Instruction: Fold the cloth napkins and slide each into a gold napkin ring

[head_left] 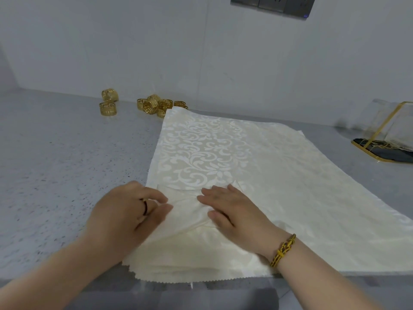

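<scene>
A stack of cream damask cloth napkins (257, 166) lies spread on the grey speckled counter (55, 175), its near edge at the counter's front. The top napkin's near left part is turned up into a small fold (187, 209). My left hand (129, 213) pinches the left end of that fold between thumb and fingers. My right hand (234, 209) lies flat on the fold, fingers straight and pointing left. Several gold napkin rings (156, 106) sit in a cluster at the back by the napkins' far corner, and two more gold rings (108, 101) stand stacked further left.
A gold wire holder (384, 139) with a dark base stands at the right edge of the counter. A white wall rises behind, with a grey socket panel (272, 5) at the top. The counter's front edge runs just below the napkins.
</scene>
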`<state>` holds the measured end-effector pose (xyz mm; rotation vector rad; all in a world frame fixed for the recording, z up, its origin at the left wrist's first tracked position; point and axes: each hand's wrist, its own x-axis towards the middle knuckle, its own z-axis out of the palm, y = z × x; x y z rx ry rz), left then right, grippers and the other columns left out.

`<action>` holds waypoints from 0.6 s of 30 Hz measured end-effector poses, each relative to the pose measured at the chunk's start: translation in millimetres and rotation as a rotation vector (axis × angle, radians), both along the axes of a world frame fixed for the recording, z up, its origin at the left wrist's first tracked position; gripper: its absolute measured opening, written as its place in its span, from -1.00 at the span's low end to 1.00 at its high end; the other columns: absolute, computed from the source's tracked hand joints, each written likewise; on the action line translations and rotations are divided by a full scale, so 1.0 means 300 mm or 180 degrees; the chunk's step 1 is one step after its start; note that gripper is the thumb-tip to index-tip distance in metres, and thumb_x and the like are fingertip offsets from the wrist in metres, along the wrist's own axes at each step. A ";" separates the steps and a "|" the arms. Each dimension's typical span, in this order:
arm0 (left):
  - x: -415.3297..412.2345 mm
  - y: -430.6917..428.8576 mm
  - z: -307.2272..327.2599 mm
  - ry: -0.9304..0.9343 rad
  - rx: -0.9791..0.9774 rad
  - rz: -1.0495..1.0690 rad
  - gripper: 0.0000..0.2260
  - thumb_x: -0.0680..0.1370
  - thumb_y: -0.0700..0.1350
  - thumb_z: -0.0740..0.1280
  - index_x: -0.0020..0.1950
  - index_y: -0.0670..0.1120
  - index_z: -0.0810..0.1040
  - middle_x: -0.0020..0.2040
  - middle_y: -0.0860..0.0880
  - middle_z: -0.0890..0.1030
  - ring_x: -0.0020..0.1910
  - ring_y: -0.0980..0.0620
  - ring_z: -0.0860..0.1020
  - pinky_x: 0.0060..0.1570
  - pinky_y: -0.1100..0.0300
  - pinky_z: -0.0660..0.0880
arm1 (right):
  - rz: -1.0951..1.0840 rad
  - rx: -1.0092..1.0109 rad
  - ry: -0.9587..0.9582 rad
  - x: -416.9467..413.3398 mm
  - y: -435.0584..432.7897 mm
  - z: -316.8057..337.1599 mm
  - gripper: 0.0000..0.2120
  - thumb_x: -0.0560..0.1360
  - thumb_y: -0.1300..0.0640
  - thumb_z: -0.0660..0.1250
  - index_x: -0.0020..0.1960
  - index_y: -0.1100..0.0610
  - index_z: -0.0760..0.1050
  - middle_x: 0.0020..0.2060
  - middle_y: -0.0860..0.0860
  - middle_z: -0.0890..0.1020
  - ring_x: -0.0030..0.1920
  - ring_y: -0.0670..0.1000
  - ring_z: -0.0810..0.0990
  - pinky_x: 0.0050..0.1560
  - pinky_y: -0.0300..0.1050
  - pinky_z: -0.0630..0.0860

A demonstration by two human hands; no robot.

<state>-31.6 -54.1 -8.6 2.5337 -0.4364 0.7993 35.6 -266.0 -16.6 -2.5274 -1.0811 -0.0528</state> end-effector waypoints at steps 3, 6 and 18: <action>-0.013 -0.070 0.043 -0.0005 0.0554 0.0263 -0.62 0.48 0.07 0.08 -0.15 0.00 0.67 -0.17 0.17 0.65 -0.17 0.21 0.61 -0.30 0.25 0.54 | 0.0083 -0.0213 -0.0139 -0.004 0.006 -0.007 -0.30 0.38 -0.16 -0.23 0.42 0.02 0.26 0.44 -0.05 0.27 0.47 -0.04 0.14 0.30 -0.38 -0.31; 0.010 -0.173 -0.027 0.0204 0.1030 0.0377 -0.57 0.46 0.03 0.04 -0.04 -0.10 0.67 -0.09 0.03 0.69 -0.13 0.07 0.66 -0.01 0.20 0.52 | 0.0090 -0.0475 -0.0222 -0.006 0.003 -0.010 -0.26 0.35 -0.17 -0.31 0.47 0.00 0.14 0.48 -0.07 0.15 0.50 -0.06 0.03 0.27 -0.38 -0.40; 0.007 -0.141 -0.057 0.1123 0.1152 0.0209 -0.31 0.63 0.05 -0.30 -0.05 0.04 0.67 0.02 0.15 0.64 0.03 0.21 0.59 0.30 0.44 -0.03 | -0.0021 -0.0425 0.0219 0.048 -0.112 0.026 -0.30 0.40 -0.42 0.03 0.43 -0.11 0.16 0.32 -0.32 0.00 0.35 -0.35 -0.12 0.25 -0.55 -0.34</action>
